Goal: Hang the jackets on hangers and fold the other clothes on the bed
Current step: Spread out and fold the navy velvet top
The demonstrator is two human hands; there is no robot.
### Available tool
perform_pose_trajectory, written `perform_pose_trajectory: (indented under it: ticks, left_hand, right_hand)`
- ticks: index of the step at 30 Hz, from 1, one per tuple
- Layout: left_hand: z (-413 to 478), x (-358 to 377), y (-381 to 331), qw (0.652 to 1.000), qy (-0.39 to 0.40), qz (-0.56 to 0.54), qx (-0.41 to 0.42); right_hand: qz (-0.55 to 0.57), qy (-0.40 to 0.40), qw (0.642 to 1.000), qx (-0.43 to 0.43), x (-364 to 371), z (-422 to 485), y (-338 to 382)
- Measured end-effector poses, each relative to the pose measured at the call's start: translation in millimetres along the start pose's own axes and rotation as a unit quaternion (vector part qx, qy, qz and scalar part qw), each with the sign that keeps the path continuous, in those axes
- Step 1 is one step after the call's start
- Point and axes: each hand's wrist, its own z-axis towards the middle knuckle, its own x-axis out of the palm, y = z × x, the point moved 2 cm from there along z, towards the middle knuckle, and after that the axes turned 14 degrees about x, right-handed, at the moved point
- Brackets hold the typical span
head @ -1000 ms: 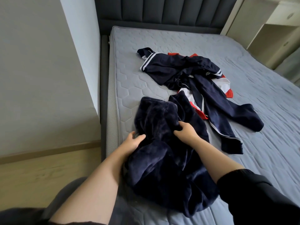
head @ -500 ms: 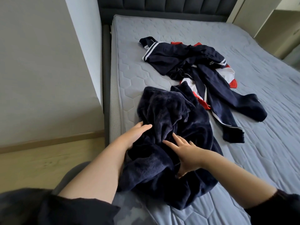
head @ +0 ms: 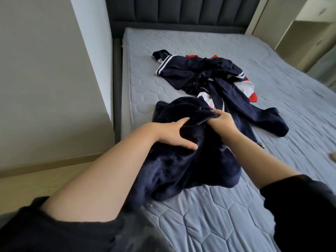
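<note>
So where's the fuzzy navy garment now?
Head view, centre: fuzzy navy garment on the mattress, held by left hand and right hand, nearer than the striped clothes.

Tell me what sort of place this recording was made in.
Most likely a home bedroom: a bare quilted mattress with a padded dark headboard, a navy fleece garment and striped clothes lying loose on it, and pale cabinets at the right.

The near garment [head: 181,170] lies on the bed [head: 218,224] before the jacket heap [head: 200,73], apparently overlapping its edge.
</note>
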Motion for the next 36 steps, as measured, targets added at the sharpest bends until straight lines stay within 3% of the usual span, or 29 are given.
perform_pose_trajectory:
  ticks: [3,6,8,9,11,12,13,15,18,21,23,27,30,33,36]
  left_hand:
    - [8.1,-7.8,-13.9,0.994,-0.101,0.029,0.018]
    - [7.3,-27.3,-17.3,0.974,-0.148,-0.165,0.054]
    - [7.2,-40.3,-9.0,0.946,-0.208,-0.245,0.051]
    - [8.6,-45.4,-0.3,0.936,-0.272,-0.221,0.019]
    - [11.4,-48.2,18.3,0.912,-0.395,-0.07,-0.085]
    - [11.5,-46.9,23.3,0.903,-0.412,0.004,-0.123]
    - [10.8,-44.2,25.6,0.902,-0.4,0.06,-0.152]
    - [9.5,-35.5,26.5,0.913,-0.341,0.143,-0.172]
    - [7.2,-18.8,22.1,0.919,-0.278,0.246,-0.13]
    - [7.2,8.5,19.4,0.956,-0.139,0.25,-0.061]
    - [5.5,27.2,21.9,0.968,-0.029,0.247,-0.028]
    - [-4.5,55.4,43.7,0.959,0.126,0.25,-0.04]
    - [-12.9,74.5,54.9,0.931,0.161,0.326,-0.027]
    - [-9.2,79.3,52.7,0.944,0.039,0.329,-0.001]
    - [-2.3,54.7,48.0,0.978,-0.188,0.093,0.001]
  right_hand:
    - [0.111,0.026,0.992,0.058,-13.9,0.8,18.7]
    - [0.096,0.019,0.995,0.007,-33.4,0.5,32.9]
    - [0.027,-0.014,0.998,-0.048,-44.9,2.3,37.6]
    - [-0.032,-0.045,0.996,-0.073,-47.0,3.1,37.4]
    - [-0.117,-0.105,0.978,-0.136,-45.8,-0.2,33.8]
    - [-0.135,-0.109,0.97,-0.168,-42.0,-4.6,31.4]
    - [-0.153,-0.086,0.966,-0.188,-36.5,-12.9,29.3]
    - [-0.265,0.045,0.943,-0.197,-20.2,-33.2,17.3]
    - [-0.513,0.21,0.819,-0.151,8.4,-52.9,-29.4]
    - [-0.657,0.21,0.709,-0.149,26.2,-49.8,-77.9]
    - [-0.68,0.182,0.691,-0.165,30.4,-41.8,-93.0]
    - [-0.659,0.093,0.703,-0.25,29.4,-31.5,-91.3]
    - [-0.583,0.034,0.774,-0.246,24.3,-24.7,-81.6]
    - [-0.424,-0.058,0.883,-0.192,13.1,-17.5,-60.5]
    - [-0.323,-0.133,0.921,-0.17,4.6,-16.9,-41.7]
